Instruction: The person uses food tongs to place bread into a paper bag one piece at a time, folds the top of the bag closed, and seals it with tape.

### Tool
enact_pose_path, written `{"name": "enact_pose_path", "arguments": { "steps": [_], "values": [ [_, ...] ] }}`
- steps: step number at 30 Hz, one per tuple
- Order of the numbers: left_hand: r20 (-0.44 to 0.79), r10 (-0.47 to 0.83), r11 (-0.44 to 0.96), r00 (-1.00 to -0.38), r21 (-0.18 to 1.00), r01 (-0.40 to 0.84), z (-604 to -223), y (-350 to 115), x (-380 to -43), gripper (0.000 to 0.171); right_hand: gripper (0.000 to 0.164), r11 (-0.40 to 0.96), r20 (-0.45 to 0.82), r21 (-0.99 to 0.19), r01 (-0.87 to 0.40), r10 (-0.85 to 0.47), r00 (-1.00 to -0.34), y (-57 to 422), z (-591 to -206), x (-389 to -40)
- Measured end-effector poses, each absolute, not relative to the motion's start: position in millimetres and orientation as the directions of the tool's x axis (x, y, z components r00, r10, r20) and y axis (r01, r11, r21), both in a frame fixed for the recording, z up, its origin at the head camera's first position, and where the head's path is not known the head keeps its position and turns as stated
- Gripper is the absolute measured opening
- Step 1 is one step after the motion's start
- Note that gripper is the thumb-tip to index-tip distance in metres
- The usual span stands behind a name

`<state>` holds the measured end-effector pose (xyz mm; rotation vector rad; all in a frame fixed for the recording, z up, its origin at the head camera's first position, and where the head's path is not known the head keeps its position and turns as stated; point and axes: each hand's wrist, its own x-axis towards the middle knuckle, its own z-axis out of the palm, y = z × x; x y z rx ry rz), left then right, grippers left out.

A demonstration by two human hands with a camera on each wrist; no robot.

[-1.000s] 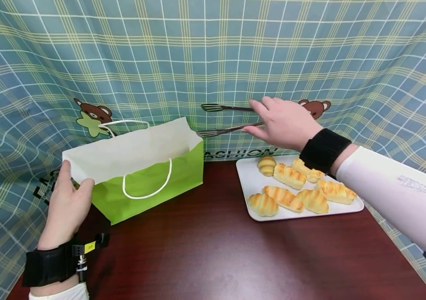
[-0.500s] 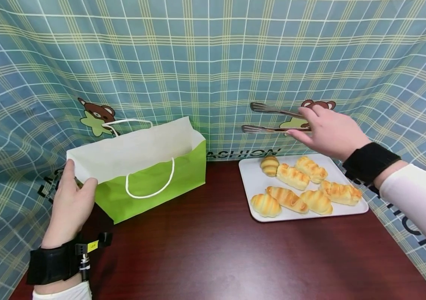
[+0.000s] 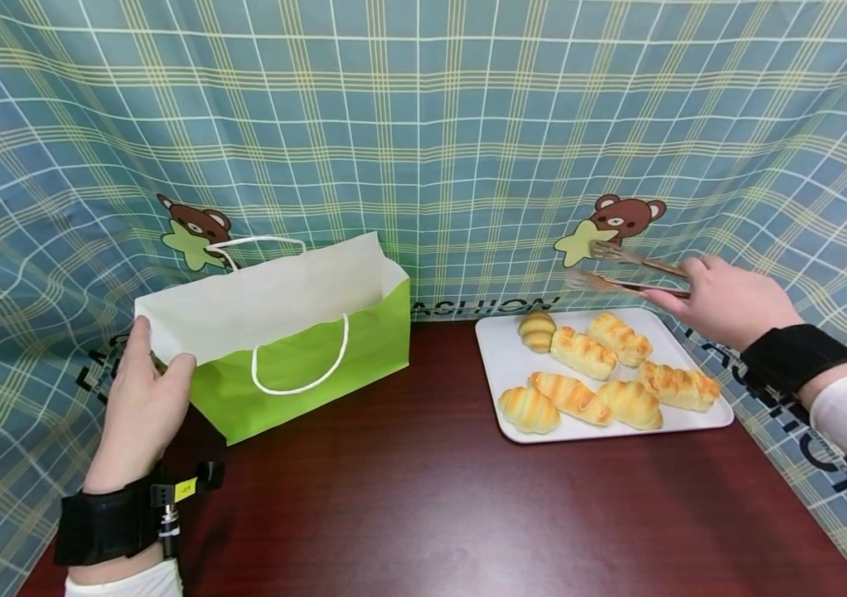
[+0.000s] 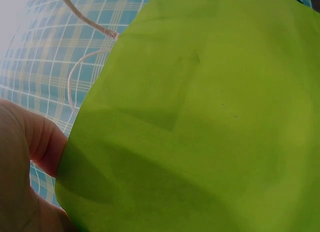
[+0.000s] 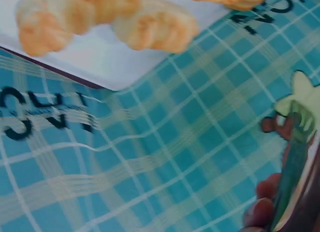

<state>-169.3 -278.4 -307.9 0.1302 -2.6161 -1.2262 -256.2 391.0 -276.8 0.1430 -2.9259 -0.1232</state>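
Paper bag [image 3: 297, 365]: standing, left side; likely light, floppy; left hand [image 3: 143, 406] grips rim, best hold.
Tongs [image 3: 655, 264]: raised near tray [image 3: 496, 356] in right hand's [image 3: 737, 303] grasp; probably springy; squeeze mid-arm.
Breads [image 3: 583, 352]: on tray; presumably soft; pinch gently mid-body.

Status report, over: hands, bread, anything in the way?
Left hand touches green bag. Right hand holds tongs, tips apart. Bread, seven pieces, on white tray. No visible obstruction between tongs and bread.
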Motion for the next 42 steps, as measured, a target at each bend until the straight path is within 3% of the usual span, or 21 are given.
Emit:
{"name": "enact_pose_path", "arguments": {
  "steps": [13, 20, 27, 34, 42],
  "values": [
    [0.177, -0.177, 0.622, -0.968, 0.782, 0.029, -306.5, -276.5, -170.1, 0.072, 0.091, 0.994, -0.037, 0.104, 0.043, 0.048, -0.998, 452.0, -309.5, -250.4],
    [0.178, -0.18, 0.632, -0.968, 0.775, 0.025, -306.6, -276.3, -171.4, 0.073, 0.077, 0.992, -0.172, 0.124, 0.011, 0.032, -0.985, 459.3, -322.5, -242.4],
    [0.176, -0.184, 0.637, -0.967, 0.771, 0.019, -307.7, -279.1, -171.4, 0.072, 0.072, 0.993, -0.223, 0.12, -0.019, 0.008, -0.975, 456.8, -327.6, -242.0],
    [0.183, -0.186, 0.636, -0.965, 0.771, 0.024, -308.0, -279.6, -171.1, 0.073, 0.086, 0.989, -0.276, 0.143, -0.032, 0.009, -0.961, 460.0, -332.4, -246.0],
    [0.177, -0.182, 0.637, -0.967, 0.77, 0.021, -308.4, -280.1, -171.0, 0.072, 0.077, 0.988, -0.267, 0.145, -0.044, -0.004, -0.964, 461.8, -337.7, -247.3]
  ]
}}
